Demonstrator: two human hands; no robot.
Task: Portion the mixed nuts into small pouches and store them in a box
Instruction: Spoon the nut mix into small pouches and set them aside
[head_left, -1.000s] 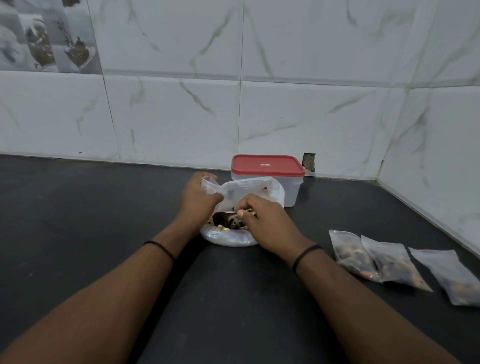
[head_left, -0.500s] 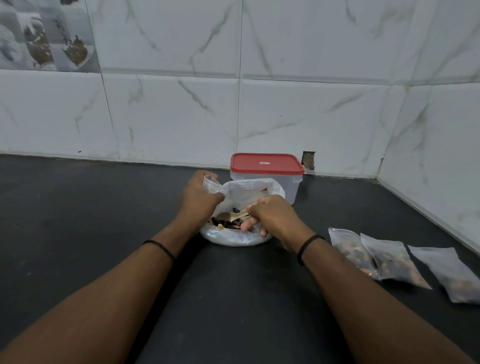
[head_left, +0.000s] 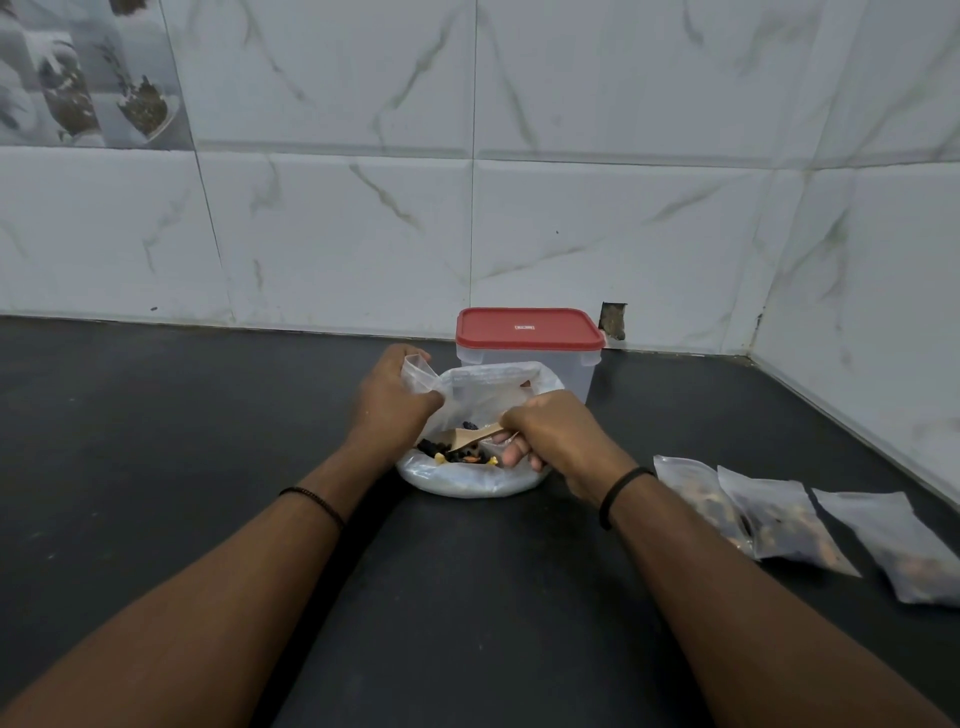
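We scoop mixed nuts from the big bag

Our left hand (head_left: 392, 402) pinches a small pouch (head_left: 418, 370) at the bag (head_left: 470, 475) rim; the right hand (head_left: 550, 431) grips the wooden spoon (head_left: 470, 435), now lifted flatter over the nuts (head_left: 457, 456), so filling comes next. Behind, the box (head_left: 527, 345) lid label is unreadable. Three pouches (head_left: 779, 519) lie right on the tabletop (head_left: 156, 441).

Open plastic bag (head_left: 483, 473) of mixed nuts (head_left: 457, 456) on the desk, wooden spoon (head_left: 475, 436) inside. Red-lidded box (head_left: 530, 343) shut, just behind. Three filled pouches (head_left: 789, 525) flat at right.
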